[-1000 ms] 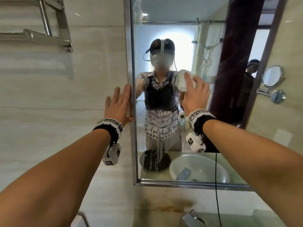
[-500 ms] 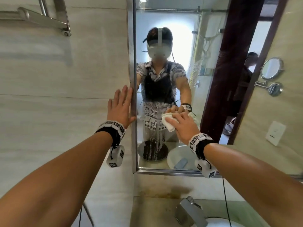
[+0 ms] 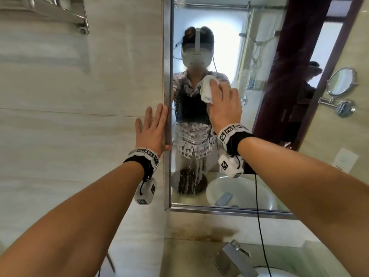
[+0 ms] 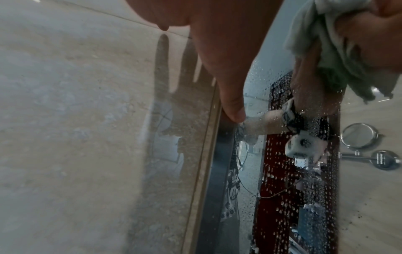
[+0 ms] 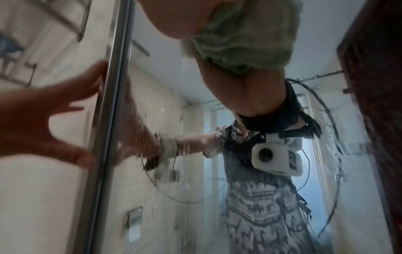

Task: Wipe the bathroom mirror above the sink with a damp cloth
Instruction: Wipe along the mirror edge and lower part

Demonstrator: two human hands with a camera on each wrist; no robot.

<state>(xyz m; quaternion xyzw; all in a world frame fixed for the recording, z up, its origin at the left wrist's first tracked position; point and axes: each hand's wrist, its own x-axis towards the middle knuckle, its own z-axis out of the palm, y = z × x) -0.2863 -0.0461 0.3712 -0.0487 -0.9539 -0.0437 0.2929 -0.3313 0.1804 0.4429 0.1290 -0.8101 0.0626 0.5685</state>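
The metal-framed mirror (image 3: pixel 235 160) hangs on the tiled wall, its glass dotted with water drops (image 4: pixel 280 204). My right hand (image 3: pixel 223 104) presses a bunched white cloth (image 3: pixel 206 90) against the glass at chest height of my reflection; the cloth (image 5: pixel 243 39) bulges out under the palm. My left hand (image 3: pixel 152 128) lies flat on the wall tile with straight fingers, its thumb on the mirror's left frame (image 3: pixel 167 76). The thumb (image 4: pixel 230 103) reaches the frame edge in the left wrist view. The left hand (image 5: pixel 43 116) also shows in the right wrist view.
A steel towel rack (image 3: pixel 60 15) juts from the wall at upper left. The faucet (image 3: pixel 233 258) and sink rim (image 3: pixel 283 271) sit below the mirror on the counter. A black cable (image 3: pixel 259 236) hangs from my right wrist. A round shaving mirror (image 3: pixel 341 81) appears only as a reflection.
My right hand with the cloth swept down to the lower glass, then back up to chest height and slightly left. The left hand stayed braced on the wall.
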